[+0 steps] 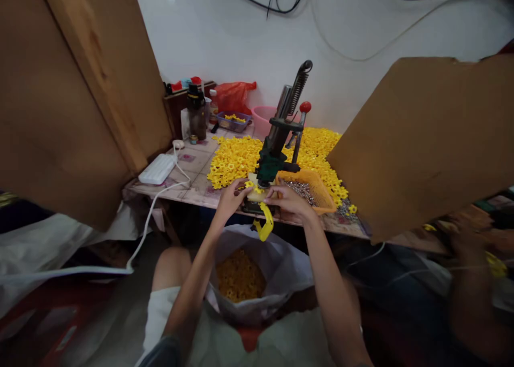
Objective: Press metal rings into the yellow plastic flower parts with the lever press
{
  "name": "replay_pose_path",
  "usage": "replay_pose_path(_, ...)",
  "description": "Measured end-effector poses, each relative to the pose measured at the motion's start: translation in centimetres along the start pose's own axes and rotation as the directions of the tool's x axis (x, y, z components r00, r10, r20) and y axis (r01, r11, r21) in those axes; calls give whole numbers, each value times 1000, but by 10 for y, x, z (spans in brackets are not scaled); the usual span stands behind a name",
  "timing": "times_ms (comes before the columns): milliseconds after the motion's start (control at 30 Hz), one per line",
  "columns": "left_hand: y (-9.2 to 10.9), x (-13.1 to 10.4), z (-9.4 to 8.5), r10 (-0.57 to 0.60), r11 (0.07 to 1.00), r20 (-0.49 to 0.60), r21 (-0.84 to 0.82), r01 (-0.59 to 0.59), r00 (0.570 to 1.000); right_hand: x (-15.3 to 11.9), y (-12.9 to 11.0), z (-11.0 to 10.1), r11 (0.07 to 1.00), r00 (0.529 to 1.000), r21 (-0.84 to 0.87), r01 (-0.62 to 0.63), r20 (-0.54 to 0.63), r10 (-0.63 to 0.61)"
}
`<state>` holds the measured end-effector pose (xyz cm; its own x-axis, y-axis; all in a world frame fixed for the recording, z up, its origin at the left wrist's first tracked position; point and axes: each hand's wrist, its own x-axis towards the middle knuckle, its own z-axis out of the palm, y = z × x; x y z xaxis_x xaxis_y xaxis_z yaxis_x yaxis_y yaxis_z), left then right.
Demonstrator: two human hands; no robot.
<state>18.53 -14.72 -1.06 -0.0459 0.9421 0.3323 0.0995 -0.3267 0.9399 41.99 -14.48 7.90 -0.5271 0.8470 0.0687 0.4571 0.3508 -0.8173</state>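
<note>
Left hand (229, 197) and right hand (287, 200) are pinching small yellow parts (252, 185) at the base of the hand press (277, 142), on the table edge (193, 195). An orange basket (317, 188) is sitting just beside the right hand, a yellow heap (233, 158) is lying behind, and a white bag (277, 270) is gaping below.

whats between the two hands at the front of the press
In the head view, the left hand and right hand flank the base of the hand press, where a small yellow part sits on its pale platform; a yellow chute hangs just below.
</note>
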Motion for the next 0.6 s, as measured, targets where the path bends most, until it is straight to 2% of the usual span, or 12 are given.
replay_pose_path(100,0,2,-2,38,997,30,71,-40,999,1,-3,-4,998,998,55,-25,55,22)
replay_pose_path(167,1,3,-3,82,991,62,105,-88,995,-2,-5,-2,998,999,63,15,44,-17)
replay_pose_path(233,2,3,-5,107,987,102,110,-118,989,-8,-5,4,994,994,3,108,-27,-108)
replay_pose_path(267,3,3,-5,108,987,117,108,-121,987,-10,-4,9,986,982,-65,157,-100,-163)
replay_pose_path(300,3,2,-5,106,987,124,108,-119,987,-13,-3,14,970,956,-152,192,-196,-220)
replay_pose_path(367,4,1,-5,108,987,117,107,-120,987,-15,1,24,925,872,-318,206,-370,-321)
replay_pose_path(433,4,-1,-5,122,985,105,111,-133,987,-15,4,31,895,817,-402,193,-440,-374)
replay_pose_path(500,3,-3,-5,145,980,105,124,-158,984,-12,2,34,860,825,-472,195,-395,-404)
replay_pose_path(600,3,-5,-5,169,973,117,140,-185,979,-8,-6,34,734,880,-654,183,-225,-419)
